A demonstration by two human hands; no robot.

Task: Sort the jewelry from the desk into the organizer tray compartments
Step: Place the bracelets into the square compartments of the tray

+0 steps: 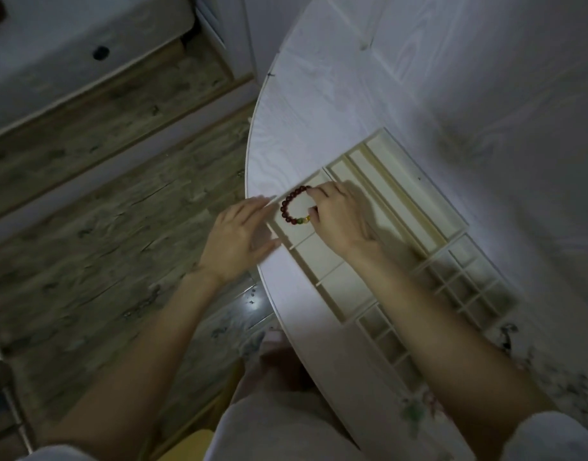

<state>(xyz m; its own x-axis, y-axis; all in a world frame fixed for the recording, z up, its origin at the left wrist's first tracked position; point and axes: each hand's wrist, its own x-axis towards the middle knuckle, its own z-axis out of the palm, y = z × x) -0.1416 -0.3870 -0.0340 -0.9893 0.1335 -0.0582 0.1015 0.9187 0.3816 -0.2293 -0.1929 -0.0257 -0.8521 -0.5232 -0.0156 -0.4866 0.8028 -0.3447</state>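
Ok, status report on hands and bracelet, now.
Right hand pinching bracelet over end compartment of tray. Left hand open, flat against tray's edge. Nothing in the way.

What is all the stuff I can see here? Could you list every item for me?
Bead bracelet: one, dark red beads with a green and a yellow one, in the tray's end compartment nearest the desk's curved edge.
Organizer tray: one, cream, many compartments, long slots and small squares, on the desk.
Desk: one, white wood grain, rounded edge.
Floor: grey-brown wood-look planks, left of the desk.
Left hand: fingers straight, resting at the tray's outer edge.
Right hand: fingers pinching the bracelet.
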